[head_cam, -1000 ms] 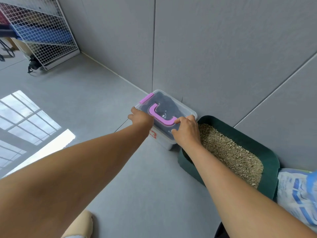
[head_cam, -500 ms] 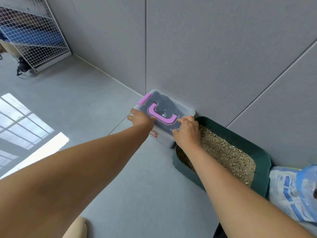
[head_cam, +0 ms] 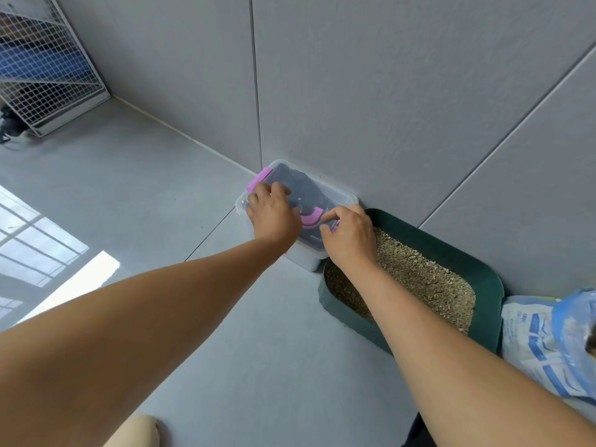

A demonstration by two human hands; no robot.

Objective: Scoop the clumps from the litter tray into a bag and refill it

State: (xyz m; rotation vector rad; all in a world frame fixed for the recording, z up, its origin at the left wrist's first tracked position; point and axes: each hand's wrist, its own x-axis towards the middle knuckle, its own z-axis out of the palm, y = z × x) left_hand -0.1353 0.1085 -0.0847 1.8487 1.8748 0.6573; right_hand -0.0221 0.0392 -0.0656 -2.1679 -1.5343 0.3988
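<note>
A clear plastic storage box (head_cam: 317, 191) with a pink handle (head_cam: 311, 217) and a pink latch (head_cam: 258, 179) at its left end stands on the floor against the wall. My left hand (head_cam: 274, 216) lies on its lid, fingers spread toward the left latch. My right hand (head_cam: 350, 235) is at the box's right end, thumb and curled fingers pinching a small pink latch (head_cam: 335, 228) there. Right of the box sits the dark green litter tray (head_cam: 483, 279), filled with tan litter (head_cam: 422, 279). A white and blue litter bag (head_cam: 545, 337) lies beyond the tray.
The grey wall (head_cam: 387, 108) runs right behind the box and tray. A white wire cage (head_cam: 48, 75) stands far left by the wall. Grey floor (head_cam: 242, 333) stretches in front. My knee (head_cam: 135, 433) shows at the bottom edge.
My left hand has slid from the box's front edge up onto the lid, covering part of the handle. My right hand has shifted to the right-end latch.
</note>
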